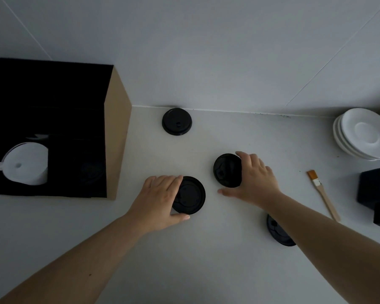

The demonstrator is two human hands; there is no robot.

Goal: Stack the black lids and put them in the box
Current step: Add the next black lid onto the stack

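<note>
Several black round lids lie on the white counter. My left hand (pixel 160 198) grips the near-centre lid (pixel 192 195), fingers over its left edge and thumb under its front. My right hand (pixel 253 178) holds a second lid (pixel 226 170) by its right side, and this lid looks tilted up. A third lid (pixel 176 121) lies flat by the back wall. A fourth lid (pixel 276 232) sits partly hidden under my right forearm. The cardboard box (pixel 117 132) stands at the left, dark inside, with white lids (pixel 26 164) in it.
A stack of white saucers (pixel 364 134) sits at the right edge. A small wooden-handled brush (pixel 323 194) lies to the right of my right hand. A black object (pixel 375 194) stands at the far right. The wall runs along the counter's back.
</note>
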